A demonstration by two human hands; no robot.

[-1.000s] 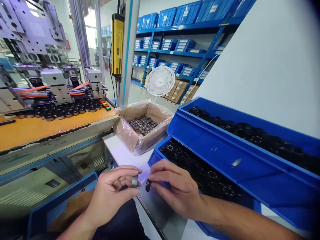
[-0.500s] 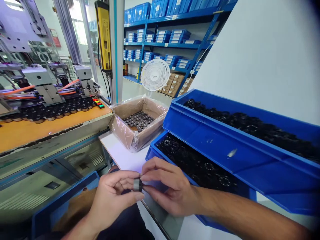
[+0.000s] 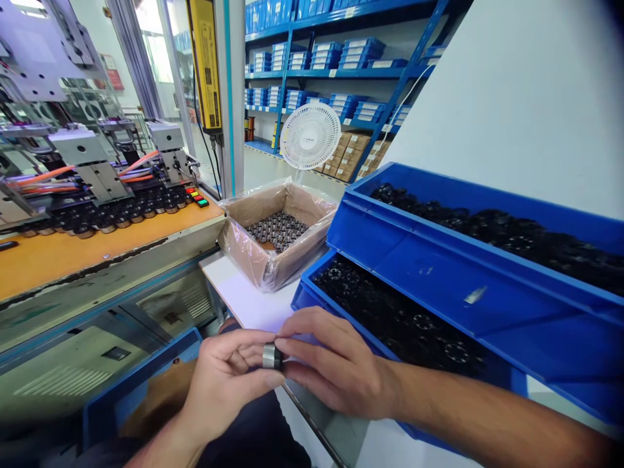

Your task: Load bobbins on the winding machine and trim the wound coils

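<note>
Between my two hands is a small round part [image 3: 271, 356], a silver metal ring with a black piece on its right side. My left hand [image 3: 234, 370] pinches it between thumb and fingers from the left. From the right, the fingertips of my right hand [image 3: 326, 364] press on its black side. Beyond the hands stands a plastic-lined cardboard box [image 3: 253, 261] with many metal parts [image 3: 277, 230] in it. A lower blue bin [image 3: 303, 294] of black parts lies just behind my right hand, and an upper blue bin [image 3: 414, 260] of black parts is above it.
At the left stands a machine [image 3: 97, 172] with rows of black and metal parts on an orange worktop [image 3: 121, 239]. A blue crate [image 3: 188, 344] is low at the left. A white fan [image 3: 311, 136] and blue shelves [image 3: 365, 73] are farther back.
The view has shifted slightly, so the surroundings sit a little differently. My right fingers have closed in around the black side, and more of the silver ring shows.
</note>
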